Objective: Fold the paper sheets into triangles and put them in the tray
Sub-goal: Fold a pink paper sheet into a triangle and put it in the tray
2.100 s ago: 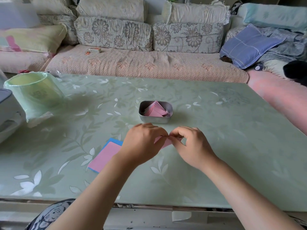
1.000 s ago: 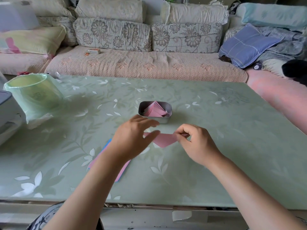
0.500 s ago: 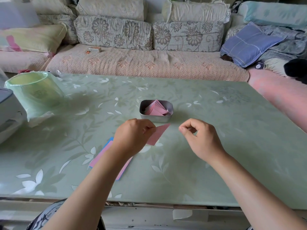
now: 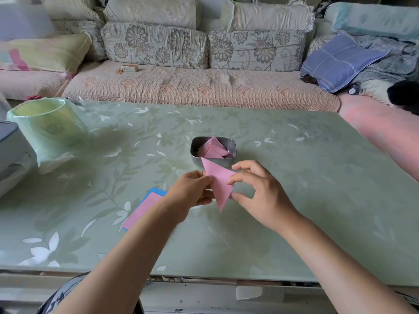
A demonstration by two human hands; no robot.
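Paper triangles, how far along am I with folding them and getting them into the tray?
Done: several folded triangles already sit in the metal tray. In hand: one more pink triangle, pinched between the left hand and right hand just in front of the tray, not yet put in. Left: the flat pink sheets on a blue sheet await folding; their number cannot be told.

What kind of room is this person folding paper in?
Most likely a home living room: a long sofa with floral cushions stands behind the green leaf-print table, and a blue pillow lies at the right.
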